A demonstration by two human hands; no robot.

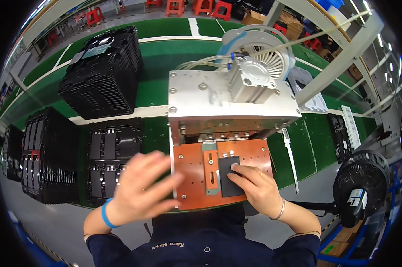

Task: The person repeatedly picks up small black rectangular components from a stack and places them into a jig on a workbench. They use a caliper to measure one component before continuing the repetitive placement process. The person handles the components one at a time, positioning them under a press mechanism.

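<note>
A flat black battery cell (228, 188) with small silver tabs at its far end lies on the orange plate (191, 183) of a metal press (201, 100). My right hand (261, 189) holds the cell with thumb and fingertips at its right side. An orange guide block (211, 165) with slots runs along the cell's left side. Left of the plate, my left hand (140, 187) is in the air, fingers spread and smeared by motion, with nothing seen in it. Just beyond it is a black tray (137, 138) with similar cells; the hand hides part of that tray.
Stacks of black trays stand at the far left (105, 73) and left (54, 155). Behind the press is a white fan (272, 58); a black fan (360, 182) stands at the right. A metal caliper (291, 160) lies on the green bench right of the plate.
</note>
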